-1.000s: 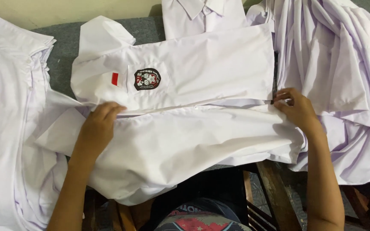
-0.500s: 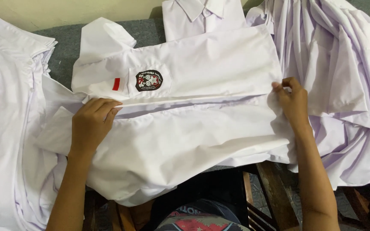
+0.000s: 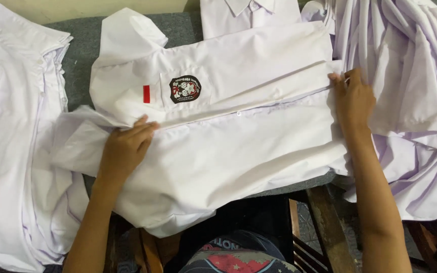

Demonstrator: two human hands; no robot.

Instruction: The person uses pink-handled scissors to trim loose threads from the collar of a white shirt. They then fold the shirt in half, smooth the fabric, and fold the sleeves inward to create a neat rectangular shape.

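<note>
Under my two hands, one spread white shirt [image 3: 238,136], one badge [image 3: 184,89], one red tab [image 3: 146,94], two shirt heaps beside.

white shirt [image 3: 238,131], both hands pressing it flat

Your grey padded table [image 3: 82,55] carries the badged white shirt [image 3: 228,126] at centre — shirt stacks left [image 3: 11,126] and right [image 3: 410,101] of it (another [image 3: 249,15] beyond).
</note>
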